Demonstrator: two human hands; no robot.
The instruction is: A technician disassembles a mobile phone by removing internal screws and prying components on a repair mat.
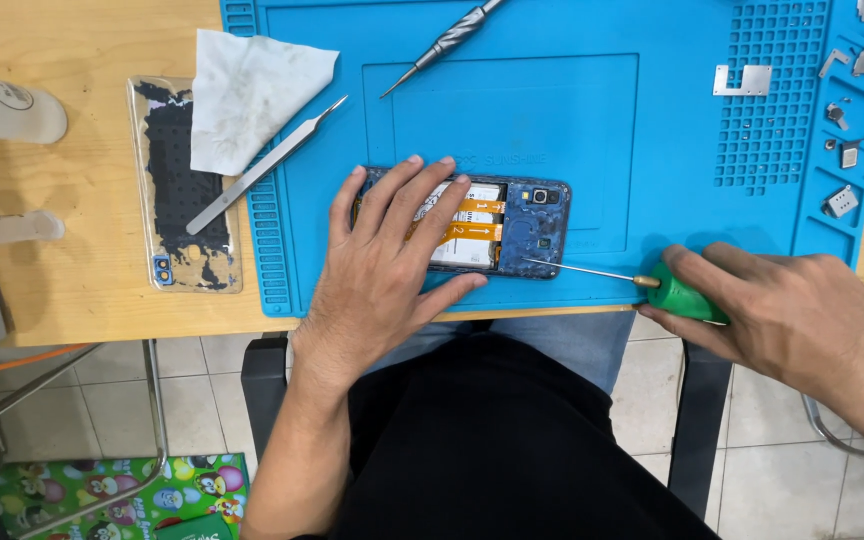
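An opened blue phone (537, 225) lies back-up on the blue work mat (512, 110), its battery and orange flex cables showing. My left hand (392, 250) lies flat over the phone's left part, fingers spread, pressing it down. My right hand (787, 310) grips a green-handled screwdriver (677, 293) at the mat's front edge. The thin metal shaft reaches left and its tip touches the phone's lower right area near the camera end.
The removed transparent back cover (180, 190) lies on the wooden table at left, with a white tissue (247, 95) and metal tweezers (262, 168) beside it. A second screwdriver (447, 42) rests at the mat's top. Small metal parts (840, 130) sit in the mat's right trays.
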